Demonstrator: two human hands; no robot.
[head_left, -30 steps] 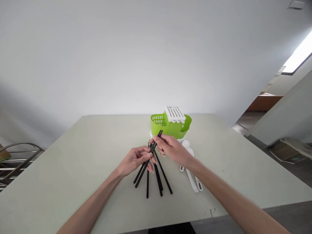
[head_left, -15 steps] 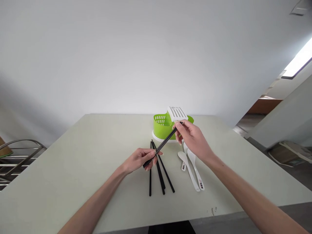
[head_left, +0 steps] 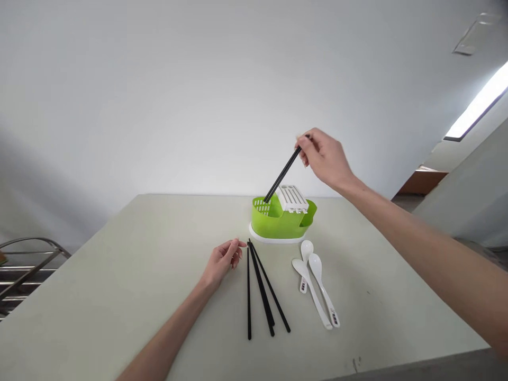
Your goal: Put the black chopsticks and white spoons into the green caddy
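Observation:
My right hand [head_left: 323, 156] is raised above the green cutlery holder [head_left: 273, 228], its fingers closed on the upper ends of a pair of black chopsticks [head_left: 284, 170]. The pair slants down to the left, and its lower tips are at the opening of the holder's left basket. Whether they touch the inside I cannot tell. My left hand [head_left: 222, 260] is by the table's middle, fingers curled together with nothing in them. Right beside it several loose black chopsticks [head_left: 262, 288] lie fanned out on the table, their narrow ends close together.
Three white spoons [head_left: 316, 288] rest on the table in front of the holder, partly overlapping. A white slotted rack [head_left: 292, 197] tops the holder's middle. The pale table [head_left: 166, 233] meets a white wall [head_left: 198, 106]. A metal rack [head_left: 29, 259] stands past the left edge.
My right hand has lifted the chopstick pair up and swung its lower tips over to the holder's left basket. My left hand has let go of the pair and moved slightly left.

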